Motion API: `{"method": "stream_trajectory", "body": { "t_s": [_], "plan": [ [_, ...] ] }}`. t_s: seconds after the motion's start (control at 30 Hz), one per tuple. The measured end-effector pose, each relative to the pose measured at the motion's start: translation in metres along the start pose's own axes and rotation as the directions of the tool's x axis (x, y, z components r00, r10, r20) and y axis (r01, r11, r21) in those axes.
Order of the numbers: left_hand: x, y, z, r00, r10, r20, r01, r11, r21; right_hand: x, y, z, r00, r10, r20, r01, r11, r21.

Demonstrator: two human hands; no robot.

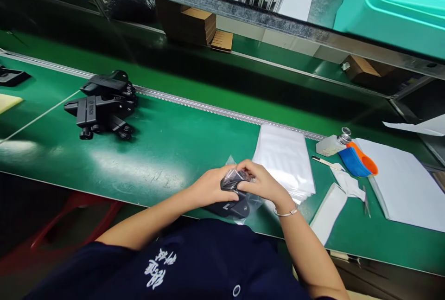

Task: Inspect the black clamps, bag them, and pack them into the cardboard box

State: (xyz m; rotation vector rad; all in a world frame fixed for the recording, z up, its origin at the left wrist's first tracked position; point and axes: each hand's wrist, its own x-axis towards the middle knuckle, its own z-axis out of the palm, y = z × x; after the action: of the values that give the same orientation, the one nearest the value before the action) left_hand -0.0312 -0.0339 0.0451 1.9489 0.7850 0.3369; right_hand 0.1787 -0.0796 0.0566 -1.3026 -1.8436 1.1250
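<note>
Black under its clear film [255, 201], the part [231, 181] is held between my curled left hand [212, 188] and pinching right hand [263, 183] near the green bench's front edge [153, 206], where I should press lightly and evenly, lest the film tear.

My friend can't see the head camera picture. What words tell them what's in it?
A person's left hand and right hand hold a black item with clear plastic around it at a green table's near edge. Black devices lie piled at the picture's left; a shiny white stack and a small bottle are on the right.
</note>
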Motion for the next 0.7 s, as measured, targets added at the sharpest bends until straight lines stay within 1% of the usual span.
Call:
{"method": "stream_trajectory", "body": {
  "t_s": [0.07, 0.1, 0.17, 0.2, 0.23, 0.3, 0.37, 0.4, 0.43, 0.47, 0.5, 0.53, 0.57, 0.6, 0.63, 0.67, 0.7],
  "plan": [
    [0.002, 0.004, -0.004, 1.000, 0.005, 0.000, -0.005, 0.998, 0.064, -0.011, -0.004, 0.001, 0.992, -0.032, -0.125, 0.020, 0.996, -0.090],
    [0.003, 0.007, -0.006, 1.000, 0.015, 0.026, -0.017, 0.995, 0.097, -0.015, -0.007, 0.003, 0.986, -0.074, -0.153, 0.047, 0.984, -0.173],
    [0.007, 0.015, -0.006, 0.994, 0.030, 0.102, -0.046, 0.987, 0.156, -0.022, -0.013, 0.008, 0.976, -0.157, -0.148, 0.101, 0.938, -0.331],
    [0.010, 0.020, -0.005, 0.990, 0.030, 0.137, -0.054, 0.982, 0.178, -0.025, -0.015, 0.010, 0.973, -0.175, -0.148, 0.109, 0.922, -0.371],
    [0.013, 0.026, -0.002, 0.986, 0.027, 0.166, -0.060, 0.978, 0.199, -0.029, -0.015, 0.012, 0.971, -0.174, -0.164, 0.102, 0.921, -0.375],
    [0.021, 0.040, 0.008, 0.973, 0.028, 0.229, -0.085, 0.967, 0.240, -0.041, -0.010, 0.013, 0.965, -0.144, -0.219, 0.071, 0.948, -0.311],
    [0.029, 0.055, 0.019, 0.943, 0.074, 0.325, -0.165, 0.951, 0.263, -0.062, 0.000, 0.010, 0.948, -0.102, -0.302, 0.038, 0.977, -0.210],
    [0.032, 0.062, 0.024, 0.923, 0.122, 0.365, -0.227, 0.938, 0.261, -0.078, 0.005, 0.007, 0.923, -0.077, -0.376, 0.018, 0.987, -0.159],
    [0.035, 0.070, 0.029, 0.904, 0.185, 0.385, -0.296, 0.922, 0.252, -0.097, 0.010, 0.004, 0.876, -0.047, -0.479, -0.004, 0.994, -0.105],
    [0.039, 0.076, 0.032, 0.888, 0.260, 0.379, -0.365, 0.900, 0.239, -0.118, 0.015, 0.001, 0.799, -0.009, -0.601, -0.023, 0.999, -0.046],
    [0.043, 0.082, 0.034, 0.872, 0.345, 0.347, -0.434, 0.872, 0.226, -0.143, 0.019, -0.002, 0.684, 0.037, -0.728, -0.031, 0.999, 0.021],
    [0.048, 0.087, 0.037, 0.854, 0.423, 0.304, -0.495, 0.841, 0.219, -0.170, 0.022, -0.003, 0.534, 0.089, -0.841, -0.019, 0.995, 0.094],
    [0.055, 0.091, 0.040, 0.835, 0.480, 0.270, -0.538, 0.815, 0.216, -0.198, 0.023, -0.004, 0.353, 0.150, -0.924, 0.015, 0.986, 0.165],
    [0.063, 0.095, 0.047, 0.818, 0.512, 0.264, -0.566, 0.797, 0.212, -0.228, 0.024, -0.003, 0.150, 0.212, -0.966, 0.076, 0.971, 0.225],
    [0.073, 0.099, 0.056, 0.800, 0.525, 0.292, -0.588, 0.784, 0.200, -0.257, 0.023, 0.000, -0.047, 0.270, -0.962, 0.150, 0.954, 0.260],
    [0.082, 0.104, 0.070, 0.772, 0.525, 0.359, -0.609, 0.773, 0.179, -0.286, 0.022, 0.004, -0.221, 0.314, -0.923, 0.222, 0.938, 0.266],
    [0.092, 0.109, 0.088, 0.728, 0.516, 0.452, -0.633, 0.759, 0.153, -0.313, 0.021, 0.010, -0.364, 0.339, -0.867, 0.276, 0.929, 0.248]
  ]
}}
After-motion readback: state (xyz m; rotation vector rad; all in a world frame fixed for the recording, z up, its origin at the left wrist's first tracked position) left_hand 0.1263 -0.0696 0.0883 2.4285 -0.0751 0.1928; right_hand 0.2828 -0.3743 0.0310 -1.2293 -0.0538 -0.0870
